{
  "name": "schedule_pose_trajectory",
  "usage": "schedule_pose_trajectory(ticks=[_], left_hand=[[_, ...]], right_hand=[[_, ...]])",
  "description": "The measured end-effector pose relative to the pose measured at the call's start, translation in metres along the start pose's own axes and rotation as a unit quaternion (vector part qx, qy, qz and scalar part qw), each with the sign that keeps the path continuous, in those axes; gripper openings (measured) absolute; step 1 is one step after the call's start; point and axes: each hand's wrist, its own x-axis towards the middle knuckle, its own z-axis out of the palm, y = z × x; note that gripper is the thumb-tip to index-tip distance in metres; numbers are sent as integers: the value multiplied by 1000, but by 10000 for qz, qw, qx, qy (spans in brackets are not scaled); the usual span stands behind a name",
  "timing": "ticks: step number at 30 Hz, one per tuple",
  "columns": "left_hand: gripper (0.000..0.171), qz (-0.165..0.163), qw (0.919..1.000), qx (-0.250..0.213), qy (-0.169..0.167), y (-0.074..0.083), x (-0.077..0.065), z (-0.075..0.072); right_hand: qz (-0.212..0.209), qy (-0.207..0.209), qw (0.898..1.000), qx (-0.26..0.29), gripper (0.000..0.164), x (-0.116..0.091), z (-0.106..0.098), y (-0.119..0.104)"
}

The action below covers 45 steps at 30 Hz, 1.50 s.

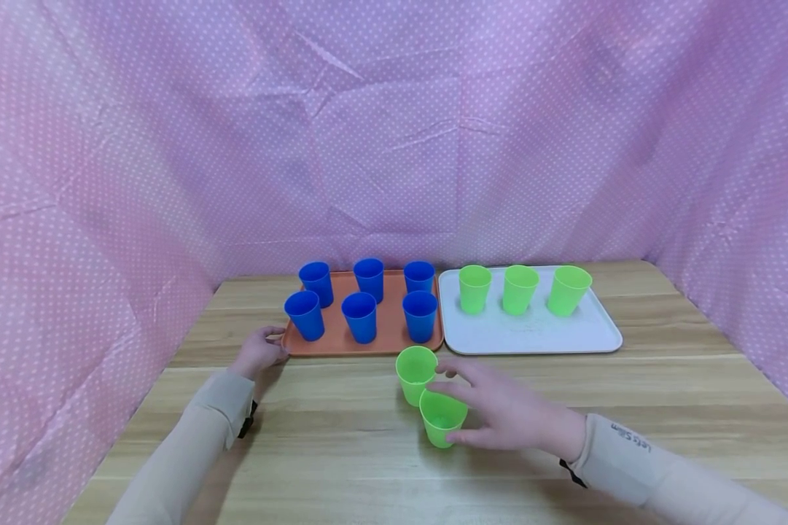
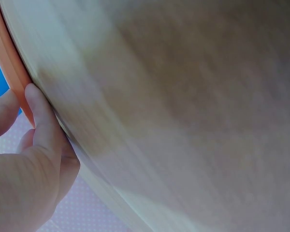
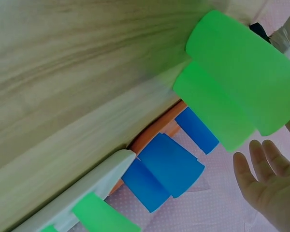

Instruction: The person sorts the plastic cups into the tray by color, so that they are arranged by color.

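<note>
My left hand (image 1: 260, 353) is at the front left corner of an orange tray (image 1: 388, 321); the left wrist view shows the thumb and a finger pinching its rim. On that tray stand several blue cups (image 1: 359, 319) in two rows, upright. My right hand (image 1: 501, 410) hovers beside two light green cups on the bare wood, its fingers spread and thumb apart. The nearer green cup (image 1: 441, 421) sits between fingers and thumb in the head view, while the farther green cup (image 1: 415, 379) is just behind it. In the right wrist view, the fingers (image 3: 258, 164) stand apart from both cups.
A white tray (image 1: 498, 337) adjoins the orange one on the right, with three green cups (image 1: 518, 290) along its back. Both trays lie toward the far edge of the wooden table (image 1: 341, 452). Pink dotted cloth (image 1: 394, 146) hangs behind and at the sides.
</note>
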Motion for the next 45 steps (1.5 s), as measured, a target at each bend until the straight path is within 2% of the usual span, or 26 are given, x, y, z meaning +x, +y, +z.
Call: schedule_pose_trajectory(ticks=[6,15,23,45], left_hand=[[53,4,10000,7,-12,1,0,0],[52,38,10000,58,-32,0,3,-1],[53,98,9999,49,-30,1,3,-1],[53,40,10000,-12,-29,1,7,-2]], right_hand=[[115,-88,9999,45,59,-1,3,0],[-194,163,9996,-134,55,-2,10,1],[-201,162,9996,-123,52,-2,13,1],[108,30,9995,-306,48,-10,3,9]])
